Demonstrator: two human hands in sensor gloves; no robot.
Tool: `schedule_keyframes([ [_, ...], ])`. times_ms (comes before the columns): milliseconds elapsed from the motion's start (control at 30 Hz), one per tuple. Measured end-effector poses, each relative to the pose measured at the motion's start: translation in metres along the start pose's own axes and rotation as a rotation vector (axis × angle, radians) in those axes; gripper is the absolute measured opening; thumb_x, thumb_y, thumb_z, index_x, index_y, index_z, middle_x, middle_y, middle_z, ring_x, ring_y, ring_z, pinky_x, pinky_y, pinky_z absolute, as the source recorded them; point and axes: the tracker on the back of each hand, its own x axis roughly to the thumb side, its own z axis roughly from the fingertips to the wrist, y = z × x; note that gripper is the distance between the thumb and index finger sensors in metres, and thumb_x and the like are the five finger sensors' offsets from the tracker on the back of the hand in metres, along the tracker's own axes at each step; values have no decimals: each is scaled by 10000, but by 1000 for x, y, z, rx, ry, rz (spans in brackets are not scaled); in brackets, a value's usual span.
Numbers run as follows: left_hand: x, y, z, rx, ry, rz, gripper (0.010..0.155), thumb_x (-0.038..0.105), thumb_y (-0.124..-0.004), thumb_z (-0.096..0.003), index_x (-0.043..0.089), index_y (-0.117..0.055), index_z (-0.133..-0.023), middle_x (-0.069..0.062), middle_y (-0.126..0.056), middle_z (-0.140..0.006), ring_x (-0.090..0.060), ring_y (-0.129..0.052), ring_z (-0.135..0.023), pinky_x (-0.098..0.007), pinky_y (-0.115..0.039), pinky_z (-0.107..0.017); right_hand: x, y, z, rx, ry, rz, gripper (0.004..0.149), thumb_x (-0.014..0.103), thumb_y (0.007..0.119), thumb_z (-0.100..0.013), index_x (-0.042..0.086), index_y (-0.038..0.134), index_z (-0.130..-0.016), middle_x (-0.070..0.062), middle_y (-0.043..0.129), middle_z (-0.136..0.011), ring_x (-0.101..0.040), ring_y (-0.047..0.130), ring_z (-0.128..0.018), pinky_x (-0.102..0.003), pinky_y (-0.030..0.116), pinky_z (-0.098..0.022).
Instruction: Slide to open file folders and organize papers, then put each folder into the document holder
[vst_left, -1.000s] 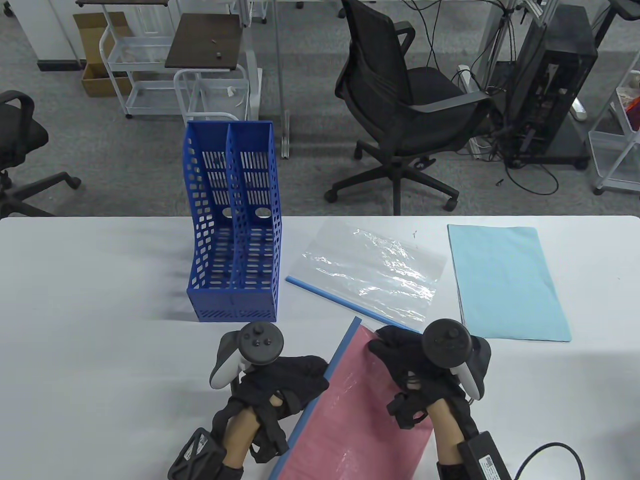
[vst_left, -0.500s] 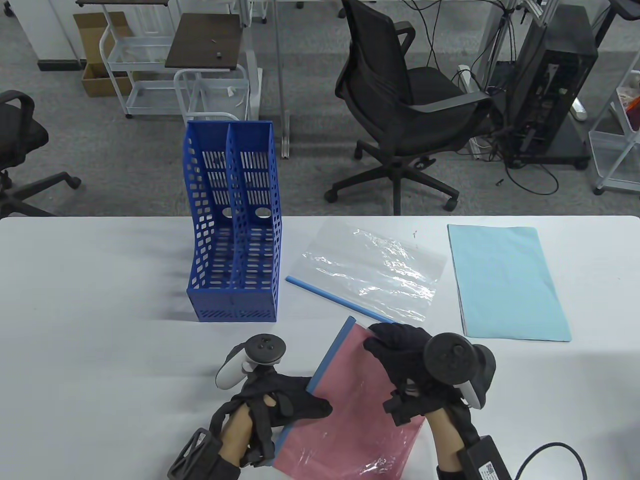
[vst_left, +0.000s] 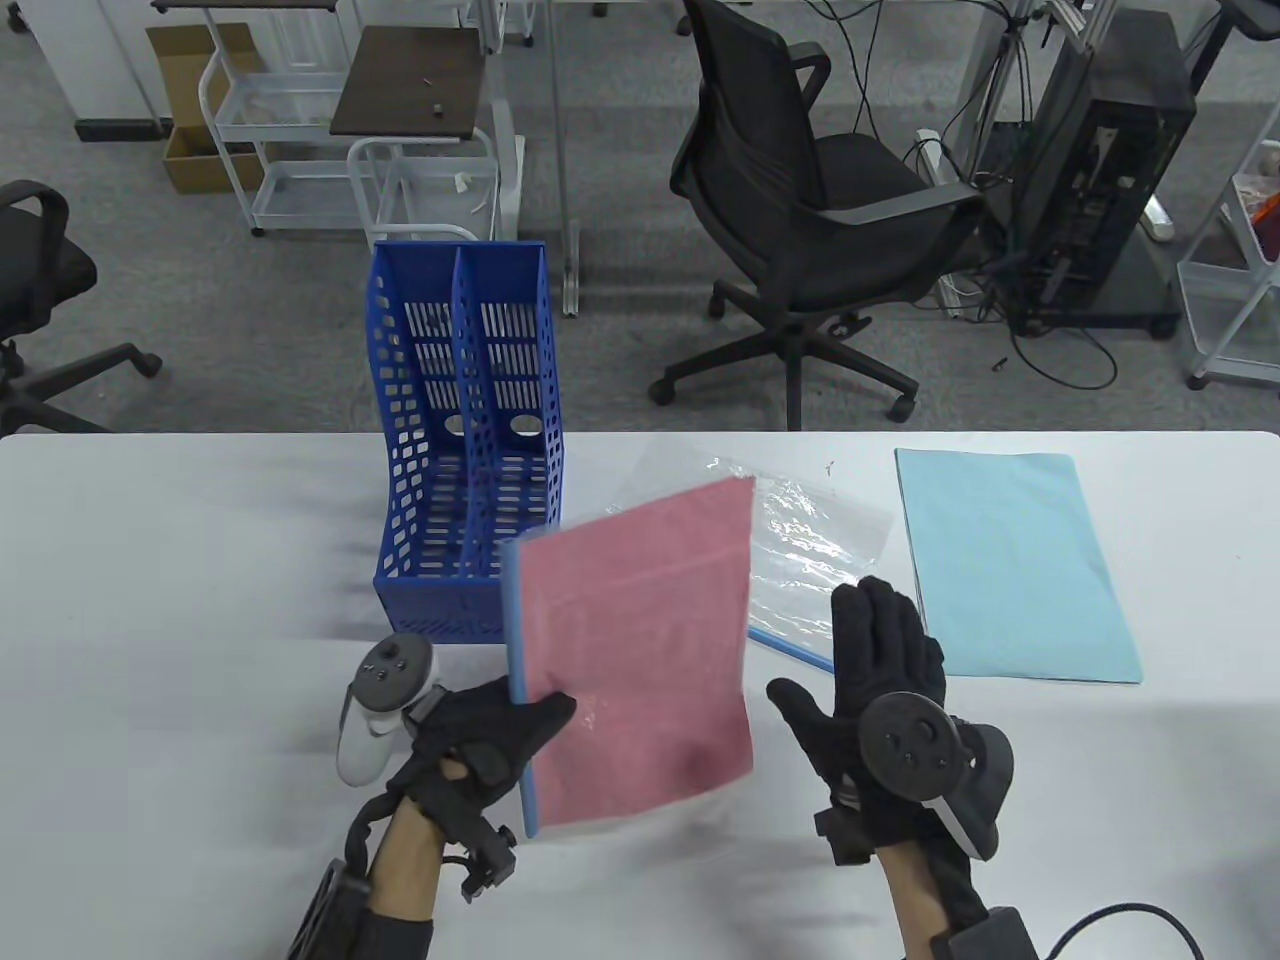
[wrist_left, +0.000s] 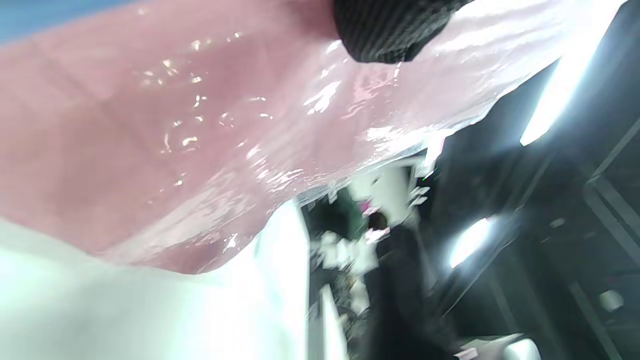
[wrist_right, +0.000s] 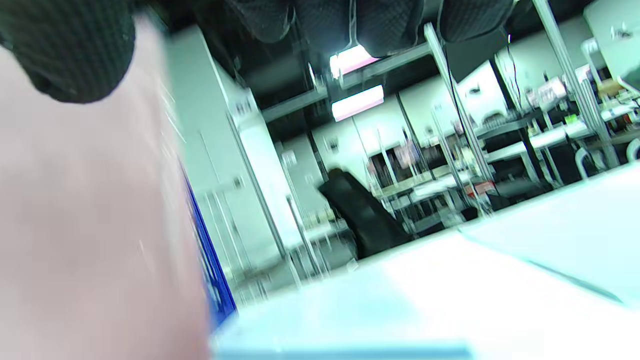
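Tabletop (vst_left: 200, 560): blue document holder (vst_left: 465, 450) stands far-left of centre. Pink folder (vst_left: 630, 650) lifted, long axis near upright, just in front and right of holder. Left hand (vst_left: 480, 740) pinches its lower-left edge; right hand (vst_left: 880, 680) released, fingers straight, beside it.

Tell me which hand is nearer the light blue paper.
Right. The right hand hovers open just beside the light blue paper, on its left. The left hand grips the pink folder further left.
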Motion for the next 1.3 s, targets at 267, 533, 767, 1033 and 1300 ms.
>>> schedule_keyframes([
  [267, 43, 49, 45, 715, -294, 28, 539, 315, -777, -506, 434, -731, -1031, -29, -851, -1036, -292, -976, -895, -455, -843, -666, -10, 44, 19, 147, 7, 188, 958, 672, 738, -334, 224, 283, -1048, -117, 258, -1165, -448, 353, -1070, -674, 388, -735],
  [533, 62, 75, 42, 1005, -504, -59, 540, 349, -750, -511, 513, -673, -1020, 58, -787, -1080, -199, -921, -977, -391, -793, -750, -4, 54, 24, 147, -28, 244, 952, 673, 734, -322, 232, 296, -1043, -111, 277, -1160, -436, 392, -1066, -665, 409, -735],
  [767, 48, 89, 13, 1034, -430, -102, 541, 377, -727, -523, 563, -623, -1021, 128, -724, -1115, -129, -859, -1042, -340, -738, -810, 0, 54, 26, 133, -48, 252, 942, 670, 734, -322, 239, 307, -1043, -101, 288, -1162, -427, 395, -1070, -662, 406, -739],
  [1033, 7, 96, -23, 960, -209, -159, 543, 395, -727, -527, 586, -610, -1022, 164, -704, -1131, -97, -831, -1074, -318, -708, -840, 4, 60, 28, 147, -69, 284, 934, 669, 733, -321, 245, 318, -1043, -99, 297, -1162, -422, 398, -1071, -660, 405, -740],
  [1300, -23, 106, -42, 869, 75, -183, 747, 433, -826, -492, 423, -427, -1123, 85, -573, -1193, -161, -725, -1125, -354, -626, -857, -3, 76, 24, 221, -66, 298, 933, 668, 735, -318, 244, 323, -1040, -99, 305, -1159, -418, 406, -1067, -647, 408, -741],
])
